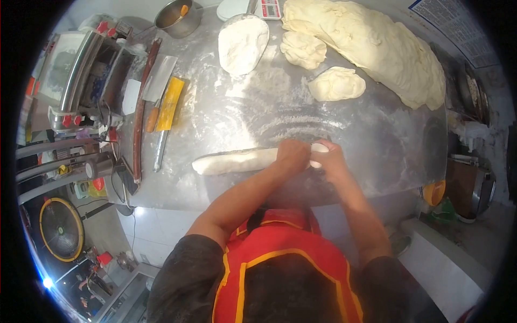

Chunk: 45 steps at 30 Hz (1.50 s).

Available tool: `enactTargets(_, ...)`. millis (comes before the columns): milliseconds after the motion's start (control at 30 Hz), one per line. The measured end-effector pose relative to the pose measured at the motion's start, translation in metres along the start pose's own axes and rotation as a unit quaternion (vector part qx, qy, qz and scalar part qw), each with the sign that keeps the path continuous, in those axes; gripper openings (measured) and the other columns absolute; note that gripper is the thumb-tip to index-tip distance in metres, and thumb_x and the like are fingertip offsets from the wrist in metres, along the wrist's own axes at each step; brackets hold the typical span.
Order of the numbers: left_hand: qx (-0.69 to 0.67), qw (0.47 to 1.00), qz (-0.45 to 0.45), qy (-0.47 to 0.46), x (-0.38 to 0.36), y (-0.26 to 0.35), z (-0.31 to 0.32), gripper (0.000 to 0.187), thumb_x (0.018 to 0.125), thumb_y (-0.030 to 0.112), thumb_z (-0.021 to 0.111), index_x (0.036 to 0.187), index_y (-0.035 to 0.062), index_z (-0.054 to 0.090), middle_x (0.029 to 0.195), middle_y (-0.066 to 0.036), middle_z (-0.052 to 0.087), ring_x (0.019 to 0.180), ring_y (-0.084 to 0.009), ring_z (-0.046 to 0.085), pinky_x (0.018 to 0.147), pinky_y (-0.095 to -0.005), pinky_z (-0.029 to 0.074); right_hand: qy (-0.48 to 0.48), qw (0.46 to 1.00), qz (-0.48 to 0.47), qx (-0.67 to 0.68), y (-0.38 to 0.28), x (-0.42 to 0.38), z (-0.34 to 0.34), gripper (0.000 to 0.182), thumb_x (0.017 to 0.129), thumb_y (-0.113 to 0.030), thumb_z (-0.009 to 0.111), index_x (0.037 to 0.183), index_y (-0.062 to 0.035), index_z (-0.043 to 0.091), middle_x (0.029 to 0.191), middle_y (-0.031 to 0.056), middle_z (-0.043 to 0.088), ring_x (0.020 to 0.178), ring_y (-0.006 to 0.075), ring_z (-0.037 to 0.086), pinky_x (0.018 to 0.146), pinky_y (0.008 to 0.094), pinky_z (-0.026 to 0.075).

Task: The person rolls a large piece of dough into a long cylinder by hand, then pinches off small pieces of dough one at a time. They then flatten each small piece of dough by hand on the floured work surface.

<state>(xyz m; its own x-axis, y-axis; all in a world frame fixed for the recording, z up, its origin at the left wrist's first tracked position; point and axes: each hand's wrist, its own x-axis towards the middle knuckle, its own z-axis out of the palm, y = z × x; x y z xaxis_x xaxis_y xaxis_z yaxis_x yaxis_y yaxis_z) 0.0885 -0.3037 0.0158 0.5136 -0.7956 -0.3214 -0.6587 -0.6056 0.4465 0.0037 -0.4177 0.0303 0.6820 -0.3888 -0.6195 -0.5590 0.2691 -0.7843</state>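
Observation:
A long floured dough roll [234,162] lies crosswise near the front of the metal table. My left hand [293,155] is closed around its right end, fingers wrapped over the top. Close beside it, my right hand [331,160] grips a small pale piece of dough [319,154] between thumb and fingers. The two hands almost touch, and whether this piece is still joined to the roll is hidden between them.
Behind my hands are a big dough mass [371,46], two dough lumps [336,84] and a flour heap [243,44]. A metal pot [177,19] and a scale [267,9] stand at the back. Leftward lie a rolling pin [144,107] and a yellow-handled tool [170,105] on the floury table [215,124].

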Motion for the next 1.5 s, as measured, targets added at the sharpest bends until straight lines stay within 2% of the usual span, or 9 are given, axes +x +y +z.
enactTargets(133,0.004,0.998,-0.036,0.05,0.016,-0.015,0.01,0.014,0.075,0.022,0.065,0.077,0.0089,0.072,0.079,-0.014,0.069,0.076,-0.0314,0.068,0.066,-0.043,0.052,-0.076,0.99,0.022,0.118,-0.024,-0.009,-0.017,0.028,0.072,-0.001,0.071,0.1,0.0001,0.064,0.087,0.0074,0.066,0.073,0.0151,0.063,0.061,0.0288,0.051)
enactTargets(233,-0.064,0.991,-0.113,-0.02,0.022,-0.02,-0.011,0.03,0.075,0.032,0.072,0.095,0.0098,0.068,0.091,-0.012,0.069,0.087,-0.0322,0.066,0.073,-0.0456,0.051,-0.035,0.997,-0.041,0.056,-0.059,0.014,-0.025,0.036,0.075,-0.004,0.072,0.108,0.0,0.06,0.097,0.0088,0.065,0.083,0.0169,0.064,0.067,0.0307,0.052)
enactTargets(300,-0.09,0.989,-0.022,0.112,0.015,-0.033,0.018,0.039,0.073,0.039,0.074,0.097,0.0086,0.065,0.093,-0.014,0.065,0.091,-0.0335,0.062,0.077,-0.0443,0.048,0.012,0.986,-0.143,-0.089,-0.038,0.063,-0.02,0.038,0.076,-0.008,0.071,0.111,0.0,0.058,0.102,0.0111,0.064,0.09,0.0217,0.063,0.074,0.0343,0.051)
enactTargets(433,-0.022,0.978,-0.042,0.205,-0.016,-0.037,0.026,0.053,0.07,0.038,0.078,0.107,0.0073,0.055,0.102,-0.016,0.057,0.101,-0.0351,0.054,0.085,-0.0449,0.043,0.113,0.85,-0.315,-0.407,-0.008,0.113,0.007,0.042,0.077,-0.017,0.072,0.113,-0.0008,0.057,0.107,0.0163,0.061,0.101,0.0335,0.059,0.086,0.0416,0.047)
enactTargets(633,-0.08,0.982,-0.008,0.172,-0.022,-0.056,0.02,0.049,0.07,0.029,0.078,0.105,0.005,0.052,0.108,-0.016,0.058,0.104,-0.0347,0.053,0.088,-0.0439,0.043,0.186,0.724,-0.411,-0.522,-0.031,0.077,0.014,0.052,0.078,-0.023,0.072,0.122,-0.0017,0.055,0.115,0.0206,0.059,0.106,0.0383,0.056,0.092,0.0436,0.045)
enactTargets(733,-0.157,0.976,0.046,0.144,-0.028,-0.066,0.026,0.052,0.071,0.031,0.078,0.108,0.0038,0.053,0.111,-0.018,0.058,0.106,-0.035,0.054,0.089,-0.0453,0.043,0.007,0.926,-0.182,-0.329,-0.029,0.038,0.014,0.055,0.082,-0.026,0.071,0.129,-0.003,0.053,0.125,0.0204,0.056,0.112,0.0305,0.056,0.093,0.0391,0.046)
enactTargets(867,-0.169,0.964,0.094,0.182,-0.024,-0.065,0.025,0.065,0.072,0.038,0.078,0.119,0.0025,0.051,0.114,-0.017,0.058,0.109,-0.0357,0.054,0.091,-0.0462,0.043,-0.036,0.983,-0.096,-0.149,-0.009,0.023,0.009,0.048,0.087,-0.023,0.068,0.127,-0.0007,0.055,0.121,0.0153,0.061,0.107,0.0204,0.059,0.091,0.0324,0.047)
enactTargets(1067,-0.246,0.926,0.135,0.252,-0.006,-0.034,-0.019,0.069,0.072,0.032,0.078,0.127,0.0018,0.049,0.12,-0.017,0.057,0.112,-0.0351,0.052,0.098,-0.0446,0.039,-0.097,0.981,0.024,0.169,-0.025,-0.021,-0.006,0.033,0.09,-0.013,0.064,0.119,0.0015,0.061,0.104,0.0062,0.067,0.086,0.0118,0.063,0.073,0.0244,0.05)
enactTargets(1500,-0.006,0.893,0.278,0.354,0.046,0.018,-0.036,0.03,0.069,0.016,0.068,0.097,0.0081,0.062,0.08,-0.002,0.062,0.084,-0.0221,0.06,0.086,-0.0392,0.045,0.092,0.94,-0.11,0.309,-0.008,0.0,0.001,0.006,0.088,-0.008,0.058,0.089,-0.003,0.061,0.078,0.0017,0.061,0.062,0.0064,0.049,0.053,0.0213,0.036)
